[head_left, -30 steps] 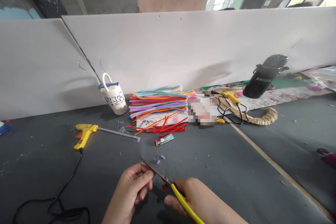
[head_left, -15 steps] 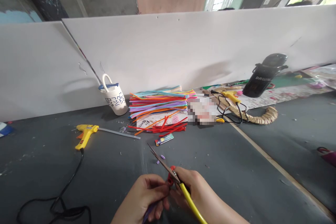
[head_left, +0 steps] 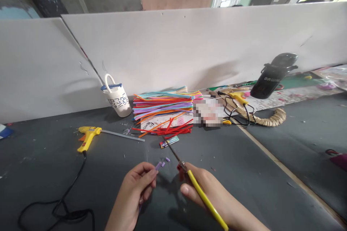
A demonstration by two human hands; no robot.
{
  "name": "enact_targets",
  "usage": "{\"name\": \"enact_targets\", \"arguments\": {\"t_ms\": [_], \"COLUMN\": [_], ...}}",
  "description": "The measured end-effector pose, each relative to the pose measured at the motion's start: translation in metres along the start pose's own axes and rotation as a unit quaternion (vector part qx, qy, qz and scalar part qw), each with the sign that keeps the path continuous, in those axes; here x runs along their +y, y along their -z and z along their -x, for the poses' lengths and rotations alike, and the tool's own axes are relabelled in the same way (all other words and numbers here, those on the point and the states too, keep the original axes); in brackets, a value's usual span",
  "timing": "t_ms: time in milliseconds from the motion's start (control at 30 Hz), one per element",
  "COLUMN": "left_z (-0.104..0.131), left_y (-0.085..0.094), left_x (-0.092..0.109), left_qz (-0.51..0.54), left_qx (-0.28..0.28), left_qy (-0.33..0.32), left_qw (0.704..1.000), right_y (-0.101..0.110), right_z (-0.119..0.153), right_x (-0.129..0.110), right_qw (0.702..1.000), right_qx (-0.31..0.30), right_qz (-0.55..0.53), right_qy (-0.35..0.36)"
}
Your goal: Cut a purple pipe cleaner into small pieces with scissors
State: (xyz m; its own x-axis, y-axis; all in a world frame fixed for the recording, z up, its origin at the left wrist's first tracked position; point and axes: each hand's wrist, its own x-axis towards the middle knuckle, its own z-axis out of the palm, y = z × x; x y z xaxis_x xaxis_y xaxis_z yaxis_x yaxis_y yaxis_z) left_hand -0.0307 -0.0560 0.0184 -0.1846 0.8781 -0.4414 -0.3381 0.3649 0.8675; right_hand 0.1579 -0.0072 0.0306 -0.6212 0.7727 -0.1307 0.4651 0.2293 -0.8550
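Observation:
A thin purple pipe cleaner point(head_left: 158, 166) pokes out between the thumb and fingertips of my left hand point(head_left: 132, 189), which is closed on it. My right hand point(head_left: 211, 191) grips yellow-handled scissors point(head_left: 200, 195), their blades pointing away and to the left, looking nearly closed. A small red piece point(head_left: 180, 173) shows by the scissors' pivot at my right fingers; its kind is unclear. Two short purple snippets point(head_left: 163, 164) lie on the dark table just past my left fingertips. The two hands are apart.
Beyond the hands lie a colourful bundle of pipe cleaners point(head_left: 162, 105), loose red ones point(head_left: 177, 129) and a small packet point(head_left: 172, 142). A yellow glue gun point(head_left: 89, 137) with its cord is left; a white cup point(head_left: 120, 103), black bottle point(head_left: 272, 79) and second glue gun point(head_left: 238, 98) stand farther back.
My hands have separated. The left has moved left and slightly away with the pipe cleaner, its purple tip now showing; the scissors have swung to the right, away from it.

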Motion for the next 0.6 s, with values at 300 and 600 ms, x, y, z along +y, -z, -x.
{"name": "enact_targets", "arguments": {"t_ms": [300, 600], "left_z": [0.001, 0.004], "left_y": [0.002, -0.001], "left_x": [0.002, 0.003], "left_qz": [-0.003, -0.026], "left_qx": [0.014, 0.038], "left_qy": [-0.046, -0.015], "left_qw": [0.999, 0.999], "right_y": [-0.003, -0.007], "right_z": [0.006, 0.005], "right_x": [-0.012, -0.012], "right_qw": [0.986, 0.989], "right_qx": [-0.094, -0.111], "right_qz": [0.119, 0.074], "right_qy": [-0.071, -0.063]}}
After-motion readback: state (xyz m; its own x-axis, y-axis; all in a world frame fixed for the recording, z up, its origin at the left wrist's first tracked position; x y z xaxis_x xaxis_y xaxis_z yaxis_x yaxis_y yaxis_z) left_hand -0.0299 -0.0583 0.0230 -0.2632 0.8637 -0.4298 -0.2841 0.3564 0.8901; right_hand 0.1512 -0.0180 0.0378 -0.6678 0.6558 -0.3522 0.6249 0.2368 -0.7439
